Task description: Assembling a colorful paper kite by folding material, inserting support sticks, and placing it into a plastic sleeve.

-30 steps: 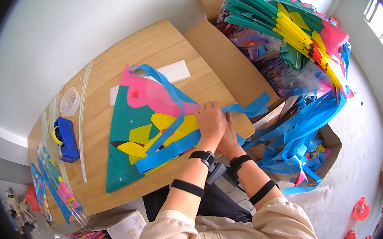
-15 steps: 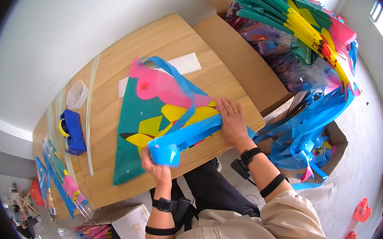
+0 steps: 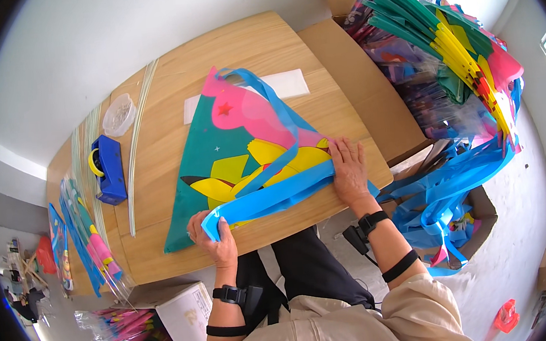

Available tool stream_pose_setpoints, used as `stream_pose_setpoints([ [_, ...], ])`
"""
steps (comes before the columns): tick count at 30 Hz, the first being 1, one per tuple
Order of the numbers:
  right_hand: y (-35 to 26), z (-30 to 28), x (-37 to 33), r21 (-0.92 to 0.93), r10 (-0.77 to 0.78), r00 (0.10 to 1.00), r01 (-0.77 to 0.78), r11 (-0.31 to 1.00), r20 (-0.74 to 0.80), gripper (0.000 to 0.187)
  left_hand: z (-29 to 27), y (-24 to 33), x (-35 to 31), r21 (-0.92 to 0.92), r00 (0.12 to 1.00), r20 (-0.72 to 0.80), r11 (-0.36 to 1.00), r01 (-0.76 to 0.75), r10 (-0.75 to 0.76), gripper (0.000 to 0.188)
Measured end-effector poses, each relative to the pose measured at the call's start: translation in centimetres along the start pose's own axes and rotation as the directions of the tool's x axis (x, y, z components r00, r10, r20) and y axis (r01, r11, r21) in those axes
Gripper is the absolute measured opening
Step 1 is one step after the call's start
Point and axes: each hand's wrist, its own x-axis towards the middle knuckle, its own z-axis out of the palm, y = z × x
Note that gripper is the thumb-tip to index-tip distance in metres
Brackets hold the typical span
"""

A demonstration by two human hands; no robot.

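A triangular kite [image 3: 228, 135] in green, pink and yellow thin sheet lies on the wooden table [image 3: 262, 48], its pointed end away from me. Across its near side runs a broad blue ribbon [image 3: 278, 195], with another length looping over the kite to its tip. My left hand [image 3: 215, 237] pinches the folded end of this ribbon between thumb and fingers, by the kite's near edge. Fingers stretched out, my right hand [image 3: 350, 173] lies flat on the ribbon's other end at the kite's right corner. A white card [image 3: 290, 83] is partly under the kite.
Left on the table are a blue tape dispenser [image 3: 111, 175], a clear plastic tub [image 3: 119, 114], thin pale rods [image 3: 137, 137] and wrapped kites [image 3: 94, 238]. At right, a cardboard box [image 3: 360, 88] bears a bundle of folded kites [image 3: 446, 35]; blue ribbons [image 3: 440, 188] trail into a lower box.
The ribbon's left end, a blurred loose fold before, now lies flatter and straighter between my hands. My left thumb has come over it. My right hand stays at the corner; the whole view has shifted slightly.
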Motion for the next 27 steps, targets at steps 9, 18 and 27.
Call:
stream_pose_setpoints([
  [9,0.2,0.3,-0.1,-0.004,-0.011,0.999,0.011,1.000,-0.041,0.049,0.0,-1.7,-0.4,0.279,0.976,0.180,0.958,0.070,-0.124,0.031],
  [18,1.5,-1.0,0.8,0.120,-0.177,0.977,0.192,0.974,-0.119,0.050,-1.4,3.2,2.4,0.420,0.984,0.142,0.894,-0.156,0.105,0.043],
  [27,2.5,-3.5,1.9,0.303,-0.293,0.956,0.277,0.912,0.005,0.072,-2.0,-0.7,0.6,0.173,0.771,0.570,0.876,-0.450,0.283,0.037],
])
